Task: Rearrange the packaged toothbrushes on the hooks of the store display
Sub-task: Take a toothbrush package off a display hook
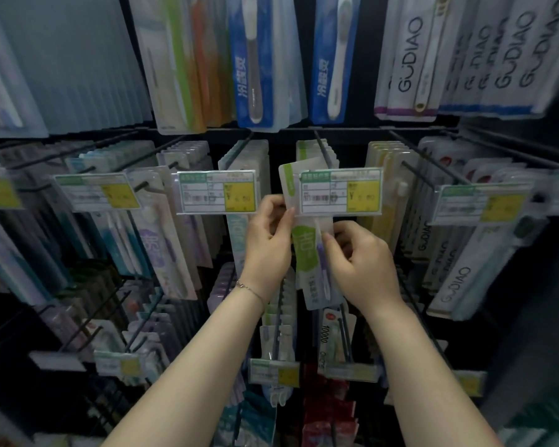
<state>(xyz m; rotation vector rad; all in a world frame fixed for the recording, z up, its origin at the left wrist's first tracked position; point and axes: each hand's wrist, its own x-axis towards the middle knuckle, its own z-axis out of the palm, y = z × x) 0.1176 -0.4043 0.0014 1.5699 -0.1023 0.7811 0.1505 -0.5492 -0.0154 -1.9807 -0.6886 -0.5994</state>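
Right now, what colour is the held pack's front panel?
Green with white lettering, on the pack; the head view shows it.

Green-and-yellow price tags [217,191] sit in clear holders along the rows. Red packets [328,411] hang low down against a black back panel [283,146].

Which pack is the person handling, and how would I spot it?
In the middle row of the dark display rack, find the price label with a yellow square right of centre. Behind it passes the white toothbrush pack with a green band, pinched by the left hand and right hand; unlike its straight-hanging neighbours, it tilts.
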